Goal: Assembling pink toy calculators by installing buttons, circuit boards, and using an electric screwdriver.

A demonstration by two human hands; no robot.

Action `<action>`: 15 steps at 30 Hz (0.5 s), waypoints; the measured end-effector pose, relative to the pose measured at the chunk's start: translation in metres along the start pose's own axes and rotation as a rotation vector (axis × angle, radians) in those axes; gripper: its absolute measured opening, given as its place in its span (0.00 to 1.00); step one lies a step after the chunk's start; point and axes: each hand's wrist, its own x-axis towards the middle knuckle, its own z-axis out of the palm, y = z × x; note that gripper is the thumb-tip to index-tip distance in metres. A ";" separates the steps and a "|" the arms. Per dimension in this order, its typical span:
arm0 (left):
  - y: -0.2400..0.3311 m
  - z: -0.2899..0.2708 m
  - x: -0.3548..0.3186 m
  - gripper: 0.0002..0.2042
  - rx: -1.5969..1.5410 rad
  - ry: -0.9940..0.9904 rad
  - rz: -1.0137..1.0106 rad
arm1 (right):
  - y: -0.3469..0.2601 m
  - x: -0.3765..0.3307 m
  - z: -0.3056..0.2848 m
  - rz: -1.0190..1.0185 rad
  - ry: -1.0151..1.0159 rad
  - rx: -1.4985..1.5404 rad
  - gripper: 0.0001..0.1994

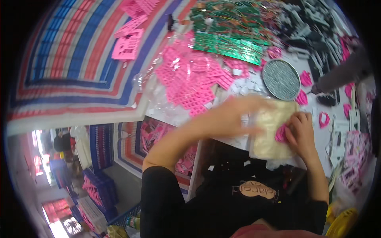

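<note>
A pale yellow rectangular pad or block (266, 147) lies at the table's near edge in front of me. On its right side my right hand (302, 133) closes its fingers on a small bright pink plastic piece (281, 134), partly covered by the fingers. My left hand (254, 115) passes over the pad's left part, smeared by motion, so its fingers and anything in them are unclear. Just beyond the pad stands a round dish (263, 76) full of tiny grey metal bits, probably screws. The tip of a dark electric screwdriver (341, 75) points in beside the dish from the right.
Pink perforated plastic parts (190, 75) are heaped in clear bags at the left. Green circuit boards (228, 47) with wires lie at the back, black and grey parts (311, 35) back right. Pink loops (324, 119) dot the right side. Striped cloth (79, 91) covers the far left.
</note>
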 end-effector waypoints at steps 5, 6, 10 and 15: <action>-0.092 -0.232 -0.022 0.37 1.021 1.154 -0.215 | -0.006 -0.002 -0.002 0.026 -0.011 0.005 0.09; -0.141 -0.289 -0.066 0.46 1.128 1.283 -0.413 | -0.008 0.000 0.000 -0.003 -0.021 0.034 0.09; -0.202 -0.343 -0.119 0.70 1.152 1.066 -1.274 | -0.001 -0.002 0.000 0.032 -0.004 0.068 0.09; -0.254 -0.379 -0.151 0.70 0.913 0.890 -1.397 | 0.005 -0.005 0.003 -0.004 0.033 0.021 0.10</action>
